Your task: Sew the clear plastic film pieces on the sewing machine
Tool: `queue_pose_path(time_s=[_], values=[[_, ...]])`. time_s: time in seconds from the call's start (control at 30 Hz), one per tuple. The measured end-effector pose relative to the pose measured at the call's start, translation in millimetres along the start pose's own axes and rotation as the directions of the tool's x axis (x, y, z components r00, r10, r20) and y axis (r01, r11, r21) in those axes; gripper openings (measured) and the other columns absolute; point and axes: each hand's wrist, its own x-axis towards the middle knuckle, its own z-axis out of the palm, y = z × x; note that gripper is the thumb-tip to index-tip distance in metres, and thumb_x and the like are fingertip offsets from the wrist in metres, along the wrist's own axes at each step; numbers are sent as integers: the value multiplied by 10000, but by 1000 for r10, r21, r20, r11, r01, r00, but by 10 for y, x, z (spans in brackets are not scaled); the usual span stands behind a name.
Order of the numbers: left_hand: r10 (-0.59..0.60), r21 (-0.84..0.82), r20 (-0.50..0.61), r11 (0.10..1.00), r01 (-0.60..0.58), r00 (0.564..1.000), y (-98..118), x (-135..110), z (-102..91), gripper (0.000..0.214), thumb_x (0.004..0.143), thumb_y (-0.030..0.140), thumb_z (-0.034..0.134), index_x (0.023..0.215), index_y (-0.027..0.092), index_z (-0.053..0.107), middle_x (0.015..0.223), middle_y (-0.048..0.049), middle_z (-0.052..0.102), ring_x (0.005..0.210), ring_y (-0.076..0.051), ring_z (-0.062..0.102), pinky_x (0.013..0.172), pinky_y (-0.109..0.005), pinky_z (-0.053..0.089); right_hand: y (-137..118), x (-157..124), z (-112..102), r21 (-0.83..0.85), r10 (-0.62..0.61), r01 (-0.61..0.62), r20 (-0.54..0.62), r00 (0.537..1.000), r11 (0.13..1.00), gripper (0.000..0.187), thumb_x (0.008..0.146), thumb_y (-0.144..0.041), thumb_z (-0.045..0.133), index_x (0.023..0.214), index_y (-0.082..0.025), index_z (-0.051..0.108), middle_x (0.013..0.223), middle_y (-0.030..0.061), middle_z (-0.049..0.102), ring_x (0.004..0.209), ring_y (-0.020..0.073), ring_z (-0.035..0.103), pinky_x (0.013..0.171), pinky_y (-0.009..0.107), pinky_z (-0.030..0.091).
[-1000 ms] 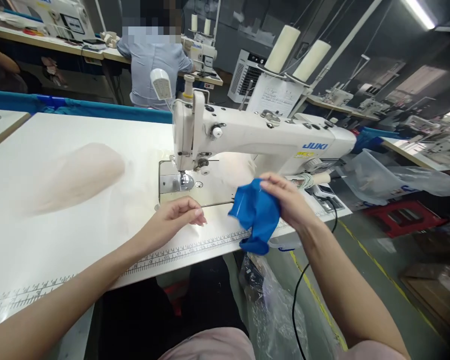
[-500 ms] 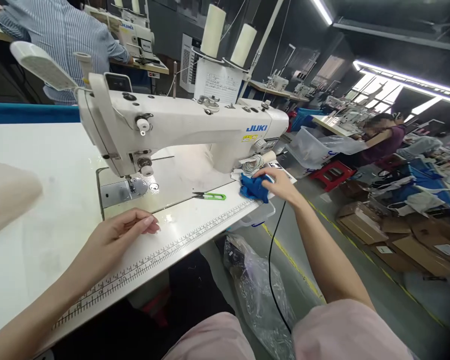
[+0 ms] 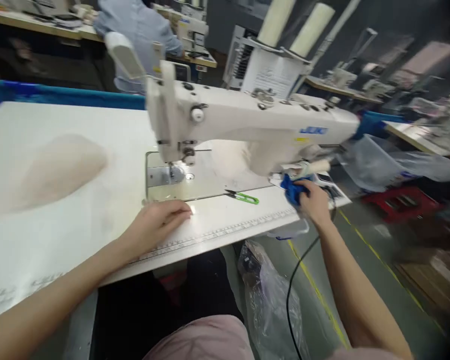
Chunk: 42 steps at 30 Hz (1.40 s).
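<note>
Person's right hand (image 3: pixel 314 201) clutching a crumpled blue cloth (image 3: pixel 289 186) on the white counter (image 3: pixel 97 210).
Its grip is pinching the cloth; the left hand (image 3: pixel 155 225) is resting flat, grip slack and empty.

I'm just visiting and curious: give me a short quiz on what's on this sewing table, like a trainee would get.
1. True or false: the right hand touches the blue cloth.
2. What lies on the table between the hands: A green snips, B a cup, C a phone?
3. Where does the left hand rest?
Key: 1 true; 2 A; 3 on the table, in front of the sewing machine needle.
</note>
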Motion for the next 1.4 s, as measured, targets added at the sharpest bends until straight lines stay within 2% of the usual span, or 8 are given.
queue_pose_path(time_s=[0.17,0.3,0.43,0.53,0.7,0.9,1.13,1.4], values=[[174,193,29,965,-176,984,69,-56,-84,265,960,294,427,926,221,679,930,-20,714,848,-180,645,743,-285,448,-297,-132,-36,10,-34,41,-369,929,999,309,729,-87,509,826,-302,709,947,45,688,1013,338,633,945,587,437],[213,437,20,877,-200,977,72,-216,-202,293,980,250,394,929,198,677,932,-50,714,861,-215,650,770,-345,458,-757,-237,-48,-3,-136,148,-413,901,989,293,815,-118,569,941,-347,699,952,55,686,1010,339,640,953,534,466],[118,588,-208,809,27,971,-134,-458,-317,295,983,278,395,1103,182,647,1146,-93,687,1018,-264,638,804,-381,486,-1301,-197,101,232,-438,460,-141,888,857,336,817,-89,614,1081,-293,654,980,59,693,934,288,659,836,466,521],[-5,621,-310,756,206,951,-309,-611,-334,395,965,371,459,1266,138,566,1304,-156,600,1160,-337,574,863,-454,501,-1712,-123,291,412,-660,587,46,750,697,377,835,-49,586,1157,-241,619,1071,83,687,979,252,649,813,413,534],[110,584,-141,812,-7,984,-330,-719,-174,391,959,352,498,1307,181,554,1347,-112,591,1238,-298,548,1003,-444,471,-2361,19,605,569,-785,579,214,581,584,281,908,-123,539,1157,-234,610,1108,71,695,978,232,643,809,399,536],[259,530,-168,837,-134,951,-257,-702,-204,247,917,346,568,1088,209,681,1148,-72,708,1060,-250,658,877,-361,527,-2785,222,892,600,-759,501,312,572,624,294,958,-137,414,1154,-220,616,1190,62,663,1033,214,640,848,383,526],[-149,459,-326,839,294,934,-451,-97,-579,357,919,447,493,1111,178,626,1102,-93,661,953,-255,617,723,-334,475,-2941,386,931,502,-586,328,536,608,800,213,949,-386,521,1005,-237,662,845,-9,702,667,141,614,597,282,405],[-201,316,-135,919,234,970,-587,286,-557,240,831,427,588,772,195,612,814,-17,638,843,-214,554,834,-385,353,-2887,341,988,426,-539,331,636,553,842,202,855,-424,636,958,-253,610,617,-54,622,553,139,546,546,270,298]])
